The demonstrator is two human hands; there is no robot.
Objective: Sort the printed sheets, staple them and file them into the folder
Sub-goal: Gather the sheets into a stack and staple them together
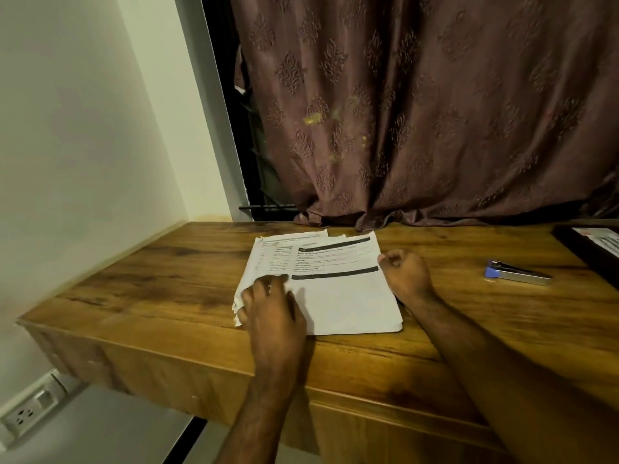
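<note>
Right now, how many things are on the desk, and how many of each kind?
Piles of printed sheets: 1, held by the left hand and right hand
Stapler: 1
Dark tray at the desk's right edge: 1
Total: 3

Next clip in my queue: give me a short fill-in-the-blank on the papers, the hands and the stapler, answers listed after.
1. The left hand rests on the ____ side of the printed sheets.
2. The stapler lies untouched on the wooden desk, to the ____ of the sheets.
3. The right hand sits at the sheets' right edge with its fingers ____.
4. Behind the desk hangs a patterned ____.

Missing words: left; right; curled; curtain
</note>
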